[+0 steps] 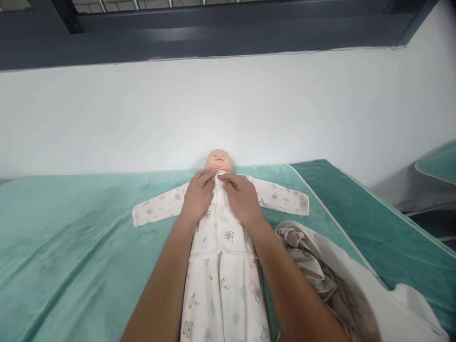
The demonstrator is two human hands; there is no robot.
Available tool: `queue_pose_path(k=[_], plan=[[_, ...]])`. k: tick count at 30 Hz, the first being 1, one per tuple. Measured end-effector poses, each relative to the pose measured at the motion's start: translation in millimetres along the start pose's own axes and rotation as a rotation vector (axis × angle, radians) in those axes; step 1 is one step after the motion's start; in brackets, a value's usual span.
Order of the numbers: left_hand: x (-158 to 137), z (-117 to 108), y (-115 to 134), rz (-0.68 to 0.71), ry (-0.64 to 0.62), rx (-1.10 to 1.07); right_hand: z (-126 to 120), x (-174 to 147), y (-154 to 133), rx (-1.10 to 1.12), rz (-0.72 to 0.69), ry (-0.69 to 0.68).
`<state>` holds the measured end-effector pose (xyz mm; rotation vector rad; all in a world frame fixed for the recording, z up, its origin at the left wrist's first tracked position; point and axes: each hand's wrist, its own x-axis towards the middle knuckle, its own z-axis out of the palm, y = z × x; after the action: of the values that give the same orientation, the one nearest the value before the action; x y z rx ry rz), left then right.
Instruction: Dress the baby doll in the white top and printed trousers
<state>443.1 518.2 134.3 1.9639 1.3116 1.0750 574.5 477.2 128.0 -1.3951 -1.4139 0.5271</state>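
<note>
A baby doll lies on its back with its head toward the wall. It is dressed in a white printed baby jacket with both sleeves spread out, and white printed pants below. My left hand and my right hand meet at the jacket's collar, just under the doll's chin. Fingers of both hands are closed on the collar edges from either side. A button shows on the front placket below my hands. The doll's own hands are not visible at the sleeve ends.
A green cloth covers the surface under the doll. Crumpled white and patterned fabric lies by my right forearm. Behind stands a white wall under a dark window frame. A darker green cover lies to the right.
</note>
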Motion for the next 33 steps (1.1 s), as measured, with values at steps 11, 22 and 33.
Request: queue_pose_path(k=[11, 22, 33], plan=[[-2, 1, 2, -0.025, 0.009, -0.021, 4, -1, -1, 0.092, 0.046, 0.091], [-25, 0, 18, -0.128, 0.174, -0.130, 5, -3, 4, 0.205, -0.029, 0.142], [-39, 7, 18, -0.071, 0.276, -0.176, 5, -7, 3, 0.147, -0.092, 0.165]])
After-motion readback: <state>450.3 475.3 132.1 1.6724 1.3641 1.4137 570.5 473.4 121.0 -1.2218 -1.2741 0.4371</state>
